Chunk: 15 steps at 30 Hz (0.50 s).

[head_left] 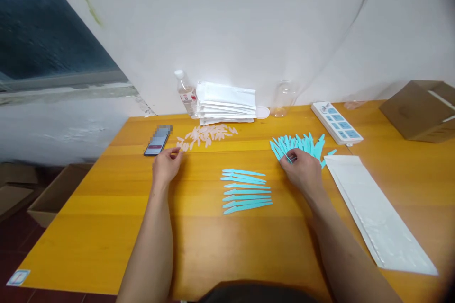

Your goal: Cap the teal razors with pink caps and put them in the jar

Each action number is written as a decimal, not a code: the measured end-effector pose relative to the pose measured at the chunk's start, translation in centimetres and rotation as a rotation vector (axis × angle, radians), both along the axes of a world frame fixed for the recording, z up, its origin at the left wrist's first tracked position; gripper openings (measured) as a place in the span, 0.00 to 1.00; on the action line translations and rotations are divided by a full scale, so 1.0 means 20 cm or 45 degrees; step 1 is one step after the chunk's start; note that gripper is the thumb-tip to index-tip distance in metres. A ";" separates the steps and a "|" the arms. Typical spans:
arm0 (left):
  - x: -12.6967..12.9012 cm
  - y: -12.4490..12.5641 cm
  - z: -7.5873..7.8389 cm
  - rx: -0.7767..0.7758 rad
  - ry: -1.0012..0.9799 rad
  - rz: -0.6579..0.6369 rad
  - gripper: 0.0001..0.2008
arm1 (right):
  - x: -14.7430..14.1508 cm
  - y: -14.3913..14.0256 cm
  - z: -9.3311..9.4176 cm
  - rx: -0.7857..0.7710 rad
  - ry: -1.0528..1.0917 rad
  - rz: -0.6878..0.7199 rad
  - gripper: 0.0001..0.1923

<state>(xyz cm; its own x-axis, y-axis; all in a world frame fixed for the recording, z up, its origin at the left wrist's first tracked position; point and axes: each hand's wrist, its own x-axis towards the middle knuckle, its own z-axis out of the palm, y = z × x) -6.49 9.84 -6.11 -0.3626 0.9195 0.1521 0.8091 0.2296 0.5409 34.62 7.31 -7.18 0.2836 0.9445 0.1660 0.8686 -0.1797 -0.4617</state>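
Teal sticks [300, 146] heaped; pink caps [207, 134] scattered (translucent).

A makeshift packing spot in a plain room: a bare white wall behind an orange wooden table [106, 227], stacked white bags [227, 103] at 12 o'clock, a power strip [336, 123] and cardboard box [419, 110] at 2 o'clock, more cartons [53, 194] on the floor at 9 o'clock.

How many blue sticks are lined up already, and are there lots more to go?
Seven blue sticks already lie in a neat row mid-table. The right hand is picking at the loose blue pile, while the left hand reaches the edge of the clear caps. Left over: most of that blue pile and the scattered caps, so plenty more.
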 end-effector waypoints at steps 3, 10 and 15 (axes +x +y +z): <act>0.03 0.08 0.02 -0.055 0.238 -0.130 0.18 | -0.06 -0.01 -0.03 0.075 0.257 0.185 0.07; 0.22 0.22 0.04 -0.339 0.788 -0.278 0.17 | -0.22 -0.05 -0.03 0.117 0.421 0.550 0.11; 0.28 0.21 0.05 -0.444 0.860 -0.374 0.17 | -0.25 -0.07 -0.02 0.099 0.372 0.697 0.08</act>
<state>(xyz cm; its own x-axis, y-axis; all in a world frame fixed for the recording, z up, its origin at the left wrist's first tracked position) -0.98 14.00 -5.09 -0.0319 0.9976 -0.0610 0.9887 0.0225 -0.1484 29.67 6.00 -7.49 -0.1940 0.9539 0.2292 0.6609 0.2997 -0.6880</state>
